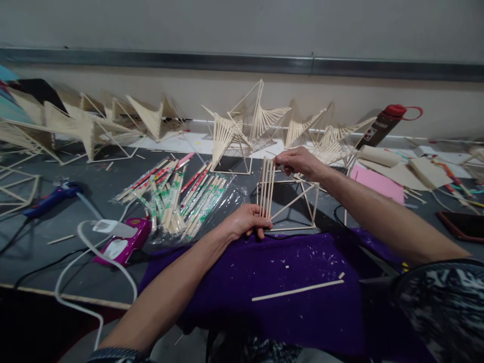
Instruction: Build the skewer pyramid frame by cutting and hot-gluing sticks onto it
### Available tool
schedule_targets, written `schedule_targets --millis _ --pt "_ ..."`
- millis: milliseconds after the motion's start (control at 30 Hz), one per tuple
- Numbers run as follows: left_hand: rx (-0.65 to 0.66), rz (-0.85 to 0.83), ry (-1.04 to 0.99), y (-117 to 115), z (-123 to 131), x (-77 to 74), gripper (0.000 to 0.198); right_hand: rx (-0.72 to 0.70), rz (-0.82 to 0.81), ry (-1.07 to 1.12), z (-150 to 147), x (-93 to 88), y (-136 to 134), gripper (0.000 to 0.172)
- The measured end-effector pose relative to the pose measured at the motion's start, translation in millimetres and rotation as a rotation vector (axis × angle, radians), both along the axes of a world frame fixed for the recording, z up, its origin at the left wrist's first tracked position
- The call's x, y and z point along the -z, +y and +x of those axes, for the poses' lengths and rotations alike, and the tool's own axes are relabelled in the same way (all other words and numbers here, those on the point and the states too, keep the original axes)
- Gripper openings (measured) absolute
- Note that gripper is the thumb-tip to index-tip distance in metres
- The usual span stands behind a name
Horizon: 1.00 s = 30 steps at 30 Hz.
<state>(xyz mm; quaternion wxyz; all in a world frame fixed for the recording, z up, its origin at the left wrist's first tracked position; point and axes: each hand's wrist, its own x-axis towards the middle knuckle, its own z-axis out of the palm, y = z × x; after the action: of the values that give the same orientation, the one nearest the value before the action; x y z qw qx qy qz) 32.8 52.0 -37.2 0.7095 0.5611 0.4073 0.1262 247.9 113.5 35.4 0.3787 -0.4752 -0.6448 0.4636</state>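
Left hand (249, 221): I pinch the stick frame (291, 205) low, at its near corner.
Right hand (297, 162): at its top; pinch or touch, I cannot tell.
Frame position: just beyond the purple cloth (302, 322).
Left obstruction: wrapped chopsticks (168, 201).
Rear obstruction: stick models (223, 138).
Table edge (34, 291): near left.
Open room: cloth, crossed by one loose stick (297, 291).

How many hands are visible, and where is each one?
2. The left hand holds the row of sticks near its lower end; the right hand is at its upper end. No others show.
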Motion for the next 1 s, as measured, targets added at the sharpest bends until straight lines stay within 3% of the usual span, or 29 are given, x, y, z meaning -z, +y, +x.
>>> schedule_targets --millis 267,400,533,700,767,867,1000 --pt "-0.005 -0.003 0.002 0.0 -1.0 -0.6 0.018 -0.014 0.024 -0.082 -0.5 -2.9 2.9 0.025" --pt "-0.005 -0.002 0.006 1.0 -2.1 0.2 0.018 0.061 0.007 -0.065 14.9 -13.2 -2.7 0.027" --pt "0.013 0.045 0.081 1.9 -1.6 -3.5 0.022 0.179 0.045 -0.102 57.3 -34.5 -30.7 0.024" --pt "0.036 0.066 0.142 8.4 0.6 -7.7 0.028 0.427 0.113 -0.125 148.5 -55.6 -99.1 0.025" --pt "0.035 0.056 0.141 8.8 1.4 -9.0 0.028 0.566 0.094 -0.150 187.7 -49.5 -130.9 0.025" --pt "0.005 0.054 0.152 7.6 2.2 -11.2 0.027 0.733 -0.066 -0.285 232.4 -21.2 -172.2 0.023" --pt "0.001 0.066 0.193 8.7 2.2 -11.6 0.028 0.748 -0.187 -0.485 250.0 26.7 -198.3 0.032"
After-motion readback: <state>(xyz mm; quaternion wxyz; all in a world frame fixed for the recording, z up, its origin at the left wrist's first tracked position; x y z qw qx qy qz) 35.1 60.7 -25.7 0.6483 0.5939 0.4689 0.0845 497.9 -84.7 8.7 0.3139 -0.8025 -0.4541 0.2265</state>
